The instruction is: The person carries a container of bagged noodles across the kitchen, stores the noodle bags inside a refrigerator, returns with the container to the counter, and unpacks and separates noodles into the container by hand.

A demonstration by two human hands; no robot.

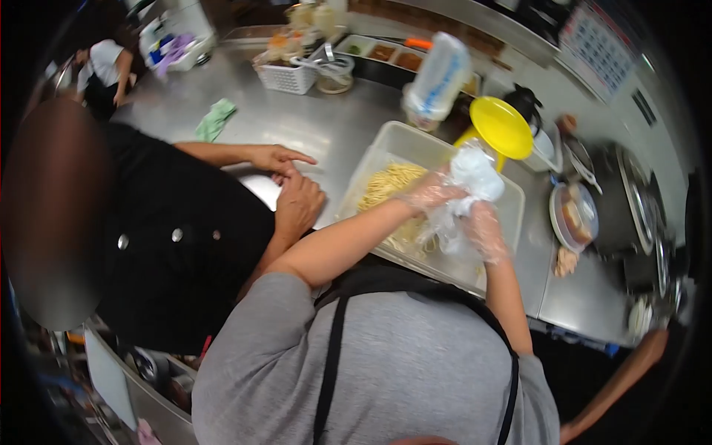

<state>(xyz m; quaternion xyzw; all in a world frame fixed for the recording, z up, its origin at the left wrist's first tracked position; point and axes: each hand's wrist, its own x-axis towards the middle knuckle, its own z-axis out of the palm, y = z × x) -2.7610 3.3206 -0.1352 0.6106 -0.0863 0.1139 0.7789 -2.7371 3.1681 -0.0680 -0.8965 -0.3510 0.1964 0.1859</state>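
Over a large translucent bin [512, 215] on the steel counter, my left hand [437, 191] and my right hand [482, 228] wear clear plastic gloves. Both are closed on a thin plastic bag [475, 174] with something white in it; its lower end hangs loosely into the bin. Beneath and left of my hands, yellow noodles [393, 182] lie in the bin. Just behind the bag stands a yellow scale-like object with a round top [501, 127].
A co-worker in black stands at the left, both hands [297, 196] near the bin's left side. Behind the bin are a clear container [437, 78], a white basket [285, 76] and ingredient trays [382, 52]. A green cloth [216, 120] lies on the counter; a round lidded tub [573, 215] sits right.
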